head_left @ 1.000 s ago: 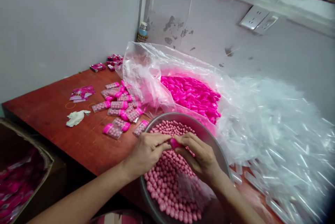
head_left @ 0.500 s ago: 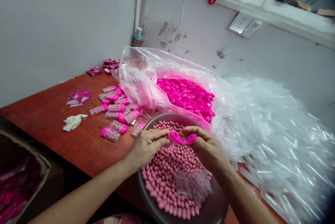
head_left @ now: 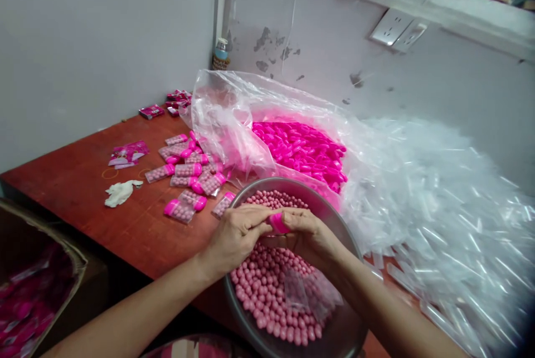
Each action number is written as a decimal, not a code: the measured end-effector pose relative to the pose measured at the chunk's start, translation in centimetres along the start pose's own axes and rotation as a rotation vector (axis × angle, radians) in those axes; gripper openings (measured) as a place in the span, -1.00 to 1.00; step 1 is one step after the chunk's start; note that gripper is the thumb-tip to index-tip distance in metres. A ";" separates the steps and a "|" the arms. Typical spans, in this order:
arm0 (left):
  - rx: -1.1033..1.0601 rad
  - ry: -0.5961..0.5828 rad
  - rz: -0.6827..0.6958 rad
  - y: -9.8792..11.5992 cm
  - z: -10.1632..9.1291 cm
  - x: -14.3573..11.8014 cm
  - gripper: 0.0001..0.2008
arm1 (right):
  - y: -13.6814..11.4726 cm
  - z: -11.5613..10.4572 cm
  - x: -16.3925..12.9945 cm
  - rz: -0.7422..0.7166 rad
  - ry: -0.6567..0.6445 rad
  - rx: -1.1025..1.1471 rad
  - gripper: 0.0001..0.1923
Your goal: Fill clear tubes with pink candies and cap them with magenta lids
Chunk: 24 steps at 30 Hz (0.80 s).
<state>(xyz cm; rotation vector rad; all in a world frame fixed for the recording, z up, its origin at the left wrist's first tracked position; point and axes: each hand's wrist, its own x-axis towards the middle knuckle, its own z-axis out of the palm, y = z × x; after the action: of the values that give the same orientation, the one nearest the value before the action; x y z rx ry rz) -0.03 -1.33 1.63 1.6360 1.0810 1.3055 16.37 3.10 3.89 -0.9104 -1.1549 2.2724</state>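
Just below the middle of the frame, the left hand (head_left: 236, 235) and the right hand (head_left: 307, 235) meet over a round grey metal bowl (head_left: 334, 218) heaped with small matte pink candy balls (head_left: 267, 285). Between them sits a bright pink plastic cap (head_left: 278, 224): the thumb and fingertips of both hands are pressed together on it from either side, and what lies under the cap is hidden by the fingers.

The cap looks light, smooth and fairly stiff, so it may slip under a loose pinch; holding it by its short sides, as both hands do, seems the surest grip. A thin clear plastic sleeve (head_left: 303, 294) lying on the candies lower in the bowl looks flimsy and easy to crush, better taken near its open mouth.

Left of centre, filled clear tubes with pink caps (head_left: 188, 171) lie scattered on the reddish-brown wooden table (head_left: 83, 179). Behind the bowl, a clear plastic bag (head_left: 225, 112) holds loose pink caps (head_left: 303, 149). A heap of empty clear tubes (head_left: 443, 202) fills the right side.
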 end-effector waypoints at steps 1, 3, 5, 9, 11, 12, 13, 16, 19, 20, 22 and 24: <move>0.004 0.004 -0.003 0.0 0.1 0.0 -0.73 | 0.2 0.0 0.3 -0.006 0.011 0.001 -0.74; -0.011 0.016 -0.031 0.1 0.2 0.1 -0.74 | 0.3 0.2 0.7 -0.025 0.036 -0.016 -0.74; -0.044 0.049 -0.091 0.1 0.0 0.3 -0.75 | 0.2 0.4 0.6 -0.045 0.050 -0.065 -0.69; -0.035 0.275 -0.204 -1.3 -2.5 1.2 -0.66 | -1.0 -0.4 -1.8 -0.120 0.052 -0.394 -0.60; 0.075 0.425 -0.217 -2.9 -4.5 1.6 -0.57 | -1.4 -1.1 -3.7 -0.137 -0.020 -0.727 -0.64; 0.161 0.436 -0.229 -3.9 -5.6 1.6 -0.54 | -1.4 -1.5 -4.6 -0.144 -0.089 -0.897 -0.69; 0.266 0.422 -0.245 -4.8 -6.4 1.5 -0.55 | -1.3 -1.8 -5.4 -0.154 -0.166 -1.050 -0.73; 0.644 0.287 -0.347 -7.0 -7.9 0.7 -0.62 | -0.2 -2.3 -6.8 -0.217 -0.317 -1.383 -0.69; 0.934 0.094 -0.448 -7.9 -7.7 0.1 -0.63 | 1.2 -2.2 -6.9 -0.244 -0.334 -1.597 -0.63; 0.993 0.046 -0.456 -8.0 -7.5 0.0 -0.63 | 1.6 -2.1 -6.8 -0.248 -0.324 -1.649 -0.65; 1.059 -0.010 -0.432 -8.0 -7.1 0.0 -0.64 | 2.0 -1.9 -6.5 -0.246 -0.279 -1.725 -0.72; 1.079 -0.028 -0.389 -8.0 -6.9 0.1 -0.66 | 1.9 -1.9 -6.4 -0.225 -0.261 -1.741 -0.84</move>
<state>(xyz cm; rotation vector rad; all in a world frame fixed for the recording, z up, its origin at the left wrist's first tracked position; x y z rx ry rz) -7.99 1.94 -4.48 1.9673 2.1659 0.3994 22.00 -0.94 3.81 -0.7857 -3.1269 0.7186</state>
